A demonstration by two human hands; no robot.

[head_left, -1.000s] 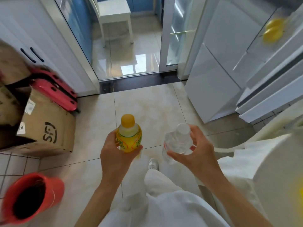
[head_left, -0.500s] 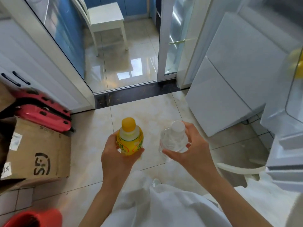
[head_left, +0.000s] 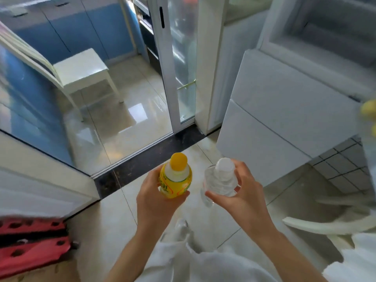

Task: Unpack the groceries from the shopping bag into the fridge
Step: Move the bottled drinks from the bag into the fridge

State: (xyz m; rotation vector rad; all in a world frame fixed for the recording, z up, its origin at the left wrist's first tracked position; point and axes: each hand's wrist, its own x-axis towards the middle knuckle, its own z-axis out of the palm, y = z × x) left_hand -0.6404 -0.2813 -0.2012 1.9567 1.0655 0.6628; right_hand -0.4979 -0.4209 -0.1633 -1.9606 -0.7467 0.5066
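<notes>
My left hand (head_left: 155, 202) grips a small yellow drink bottle (head_left: 176, 179) with an orange-yellow cap, held upright in front of me. Beside it, my right hand (head_left: 244, 197) grips a clear water bottle (head_left: 219, 181) with a white cap, its fingers curled round the body. The two bottles are close together but apart. The white fridge (head_left: 284, 110) stands at the right, its upper compartment open at the top right. A blurred yellow item (head_left: 369, 109) shows at the right edge. The shopping bag is out of sight.
A glass sliding door (head_left: 179, 64) and a dark threshold (head_left: 146, 159) lie ahead, with a white chair (head_left: 81, 72) beyond. Red folded crates (head_left: 30, 247) sit at the lower left. A white chair arm (head_left: 325, 225) curves at the lower right. Beige floor tiles lie below.
The view has tilted up and turned right: the cardboard box and red bucket have left the frame. Both hands still hold their bottles, slightly higher and closer together.
</notes>
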